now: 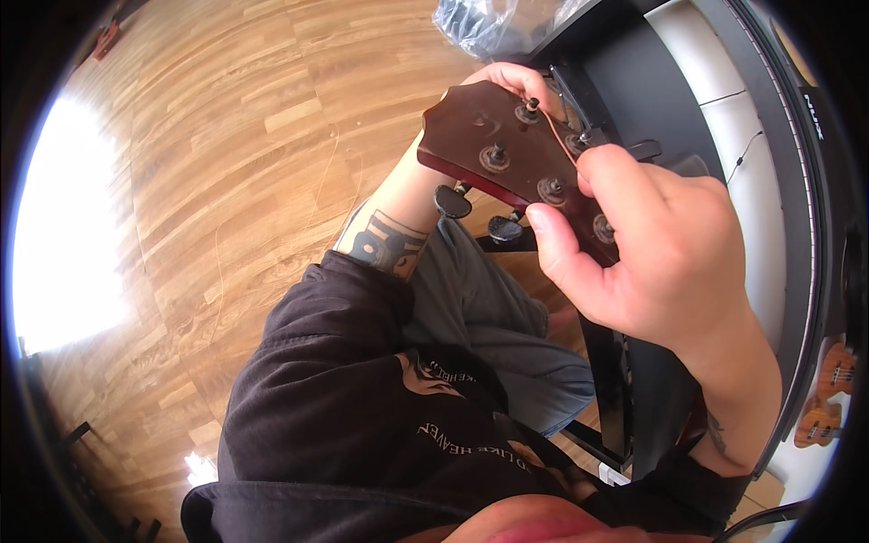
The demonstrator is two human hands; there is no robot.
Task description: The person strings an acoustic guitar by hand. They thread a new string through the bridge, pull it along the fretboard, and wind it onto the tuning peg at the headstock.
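A dark reddish-brown guitar headstock [475, 127] is held up in front of my chest, its face turned toward me. Several metal tuning posts stand on it, and two black tuning keys [453, 201] stick out from its near edge. From the far post a copper-coloured string [558, 131] runs to my right hand [665, 240], whose curled index finger presses on it. The thumb of that hand lies against the headstock's near edge. My left hand [514, 78] reaches behind the headstock with fingers curled at its far edge; what its fingertips touch is partly hidden.
A black keyboard instrument [625, 81] stands along the right side. Clear plastic wrapping [480, 27] lies at the far end. Thin loose strings [330, 154] lie on the wooden floor [244, 109] at left. Two small guitar-shaped wooden items [819, 423] show at the right rim.
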